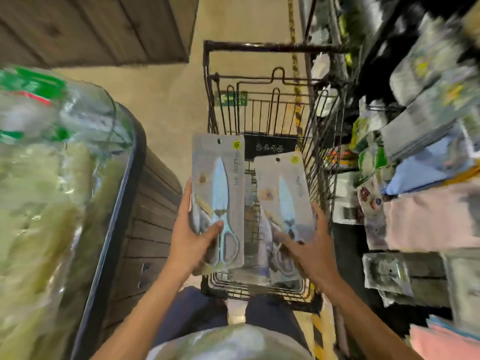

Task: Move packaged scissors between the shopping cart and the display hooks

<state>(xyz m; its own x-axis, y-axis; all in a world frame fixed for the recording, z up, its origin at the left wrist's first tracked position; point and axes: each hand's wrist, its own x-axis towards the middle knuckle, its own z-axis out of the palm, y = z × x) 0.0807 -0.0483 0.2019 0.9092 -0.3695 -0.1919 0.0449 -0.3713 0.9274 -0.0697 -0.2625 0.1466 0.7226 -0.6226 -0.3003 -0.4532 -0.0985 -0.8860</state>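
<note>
The shopping cart (262,107) at upper centre is dark, matt metal wire. Both scissor packs, the left pack (220,178) and the right pack (285,193), look like grey card under glossy clear plastic. At left, shiny plastic wrapping (52,178) covers pale goods above a dark slatted wooden panel (153,216). The floor (168,100) looks smooth and beige.

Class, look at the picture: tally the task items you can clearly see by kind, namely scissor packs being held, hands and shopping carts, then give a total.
Scissor packs held: 2, left pack and right pack
Hands: 2, left hand and right hand
Shopping carts: 1, cart
Total: 5
</note>
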